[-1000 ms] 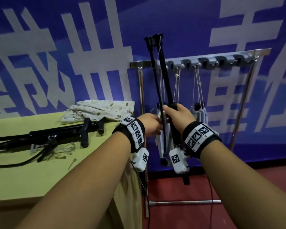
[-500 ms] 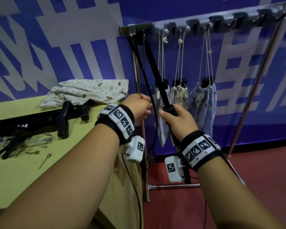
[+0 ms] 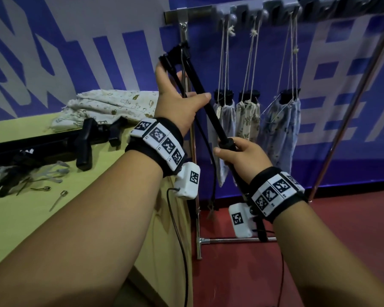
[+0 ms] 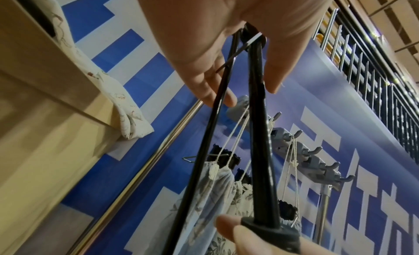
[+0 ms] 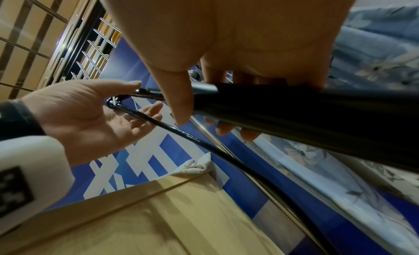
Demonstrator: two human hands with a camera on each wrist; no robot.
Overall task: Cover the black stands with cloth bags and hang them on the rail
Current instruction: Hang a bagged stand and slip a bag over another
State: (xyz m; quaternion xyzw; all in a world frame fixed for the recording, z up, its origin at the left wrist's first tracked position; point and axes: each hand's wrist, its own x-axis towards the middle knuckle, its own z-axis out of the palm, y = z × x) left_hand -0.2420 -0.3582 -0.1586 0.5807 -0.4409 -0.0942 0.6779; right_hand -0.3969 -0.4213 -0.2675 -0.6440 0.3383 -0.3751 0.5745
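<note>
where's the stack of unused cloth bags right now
In the head view the folded cloth bags lie on the yellow table at left, against the blue wall, just behind the black stands lying there and left of the rail.

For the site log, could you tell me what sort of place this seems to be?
Probably an indoor hall or gym corner set up for demonstrations, though that is a guess: a big blue printed banner lines the wall, the red floor looks like sports flooring, and a free-standing hook rail stands beside a yellow-green table.

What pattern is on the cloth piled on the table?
Cream cloth with small scattered brownish prints; head view shows it best.
</note>
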